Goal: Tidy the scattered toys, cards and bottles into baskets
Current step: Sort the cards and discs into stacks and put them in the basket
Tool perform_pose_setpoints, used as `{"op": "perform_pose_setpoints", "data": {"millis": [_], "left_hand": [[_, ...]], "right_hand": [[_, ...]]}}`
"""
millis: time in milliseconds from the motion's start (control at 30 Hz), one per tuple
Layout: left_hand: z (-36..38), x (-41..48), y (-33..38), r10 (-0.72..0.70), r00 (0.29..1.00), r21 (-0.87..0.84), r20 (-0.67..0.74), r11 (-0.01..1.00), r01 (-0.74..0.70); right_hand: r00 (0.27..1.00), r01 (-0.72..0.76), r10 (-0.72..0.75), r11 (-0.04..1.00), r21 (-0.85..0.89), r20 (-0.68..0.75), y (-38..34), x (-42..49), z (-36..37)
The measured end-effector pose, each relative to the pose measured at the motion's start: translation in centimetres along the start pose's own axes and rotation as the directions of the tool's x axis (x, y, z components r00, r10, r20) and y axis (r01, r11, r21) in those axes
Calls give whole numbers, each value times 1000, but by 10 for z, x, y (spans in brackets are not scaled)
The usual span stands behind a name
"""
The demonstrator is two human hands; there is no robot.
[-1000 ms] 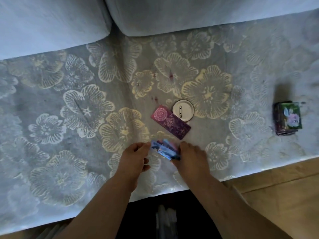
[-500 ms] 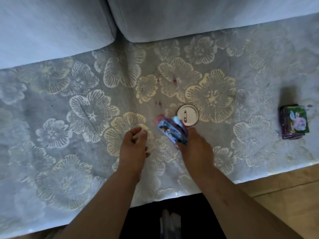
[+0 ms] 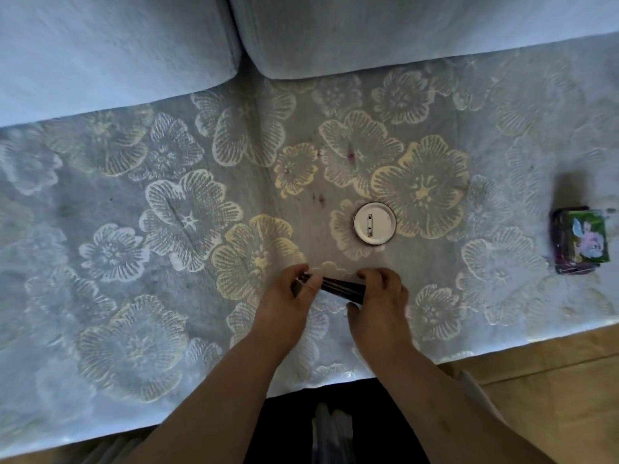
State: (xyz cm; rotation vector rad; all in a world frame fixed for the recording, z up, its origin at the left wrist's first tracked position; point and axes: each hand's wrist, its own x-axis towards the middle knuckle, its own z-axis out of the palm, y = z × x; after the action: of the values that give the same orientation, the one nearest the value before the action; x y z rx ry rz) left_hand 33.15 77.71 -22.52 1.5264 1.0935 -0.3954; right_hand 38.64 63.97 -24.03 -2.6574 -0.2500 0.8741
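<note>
Over the front part of a sofa seat, both hands meet on a thin stack of cards (image 3: 338,286), seen edge-on as a dark, slightly tilted band running from upper left to lower right. The left hand (image 3: 288,303) pinches the stack's left end, with curled fingers on the far side and the thumb on the near side. The right hand (image 3: 382,303) grips the right end, its fingers curled over the top edge and its thumb tucked beneath. The card faces cannot be made out from this angle.

The stack is held just above the floral seat cover (image 3: 134,229), a grey-blue cloth printed with large pale and yellowish flowers. Whether the cards touch the cloth cannot be told. Just beyond the hands, apart from them, a round pin badge (image 3: 374,223) lies face down, its white back and safety-pin clasp showing. Well off to the right, near the seat's edge, a second pile of cards (image 3: 581,239) sits on the cover, its top card green with a pale purple figure.

Two plain light-blue back cushions (image 3: 100,45) meet above the seat. A wooden floor (image 3: 552,380) shows at the lower right. Between the forearms the space below the seat edge is dark, with pale shapes too blurred to identify.
</note>
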Motion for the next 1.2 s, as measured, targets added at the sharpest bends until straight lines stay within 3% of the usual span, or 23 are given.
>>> {"op": "perform_pose_setpoints", "data": {"millis": [100, 200, 367, 467, 567, 667, 800, 833, 867, 933, 967, 1000, 1067, 1100, 1200], "left_hand": [[5, -2, 0, 17, 1000, 21, -16, 1000, -16], [1, 0, -3, -15, 999, 56, -43, 998, 17], [-3, 5, 3, -88, 987, -124, -131, 990, 72], [-3, 7, 11, -312, 949, -323, -39, 903, 283], [-2, 6, 21, -393, 905, -385, 161, 820, 424], [-6, 7, 29, -344, 917, -409, 204, 821, 398], [-8, 11, 39, -295, 951, -368, 96, 877, 309], [-7, 12, 41, -301, 951, -363, 71, 880, 305], [-7, 14, 43, -314, 948, -374, 46, 875, 307], [-8, 16, 44, -350, 937, -414, 17, 850, 326], [-9, 17, 43, -362, 932, -432, 22, 837, 335], [-9, 17, 43, -363, 931, -448, 41, 826, 342], [-7, 15, 43, -341, 935, -473, 96, 811, 344], [-5, 14, 43, -327, 938, -474, 116, 811, 342], [7, 10, 52, -293, 946, -439, 140, 838, 324]], "right_hand": [[991, 111, -120, 984, 136, 62, -6, -8, 6], [981, 194, -194, 981, -10, 4, 0, -7, 12], [964, 254, -260, 962, -100, -52, -2, 8, 2], [971, 236, -226, 961, -142, 80, -2, 15, 0], [967, 222, -233, 969, 108, 100, -18, 11, -9], [920, 227, -295, 938, 262, 259, -37, 8, -28], [813, 194, -311, 942, 274, 493, -46, 24, -63], [824, 138, -281, 942, 307, 492, -46, 31, -70], [882, 82, -229, 935, 346, 411, -45, 39, -74], [998, 52, -64, 954, 297, 29, -31, 66, -74], [993, 29, -6, 979, 204, -114, -22, 79, -72], [986, -13, 29, 995, 100, -161, -15, 89, -68], [994, -39, 35, 999, -31, -102, -2, 104, -60], [997, -45, 45, 999, -9, -61, 3, 109, -56], [988, -149, 130, 933, 326, 79, 9, 109, -64]]}}
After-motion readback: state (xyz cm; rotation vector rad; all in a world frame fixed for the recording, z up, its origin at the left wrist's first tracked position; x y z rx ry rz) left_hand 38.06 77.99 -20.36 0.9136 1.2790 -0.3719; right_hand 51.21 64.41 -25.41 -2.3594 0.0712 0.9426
